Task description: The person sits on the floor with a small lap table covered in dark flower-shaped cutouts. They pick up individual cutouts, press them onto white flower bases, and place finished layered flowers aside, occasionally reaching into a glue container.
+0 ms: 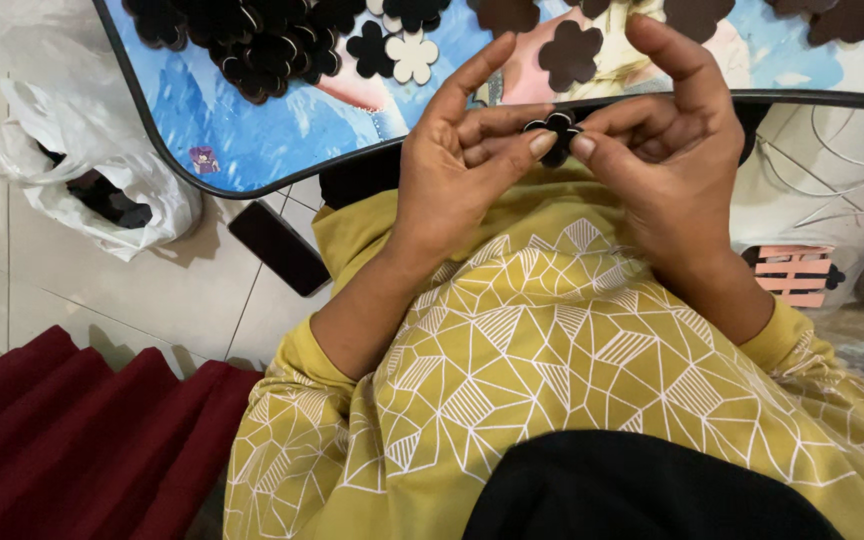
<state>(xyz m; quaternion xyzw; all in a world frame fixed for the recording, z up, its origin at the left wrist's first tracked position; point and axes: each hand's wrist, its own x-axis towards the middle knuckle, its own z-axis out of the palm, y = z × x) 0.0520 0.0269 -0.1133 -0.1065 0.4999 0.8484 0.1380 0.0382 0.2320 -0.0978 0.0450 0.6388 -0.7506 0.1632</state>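
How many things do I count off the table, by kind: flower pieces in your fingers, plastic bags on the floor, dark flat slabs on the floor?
Black flower piece, pinched between left hand and right hand: 1
White plastic bag on the floor: 1
Dark flat slab on the floor: 1
Total: 3

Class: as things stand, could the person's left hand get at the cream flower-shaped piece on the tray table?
Probably yes: the cream flower piece lies uncovered just beyond the left hand, nothing between, though that hand now shares a dark flower piece with the right hand.
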